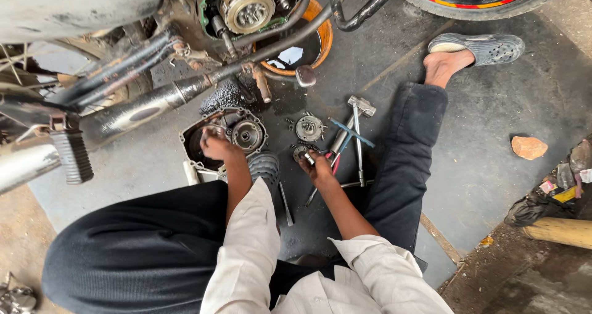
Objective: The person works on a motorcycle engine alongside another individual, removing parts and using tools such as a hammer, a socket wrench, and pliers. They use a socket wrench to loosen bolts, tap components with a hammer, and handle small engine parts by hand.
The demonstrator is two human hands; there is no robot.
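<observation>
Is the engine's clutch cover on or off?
Off: the clutch cover lies on the floor under the left hand, clutch exposed.

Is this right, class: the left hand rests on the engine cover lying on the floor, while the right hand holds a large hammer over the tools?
Not quite. The head view shows the right hand pinching a small metal part, not a hammer, over the tools. The rest stands: the left hand rests on the engine cover lying on the floor.
</observation>
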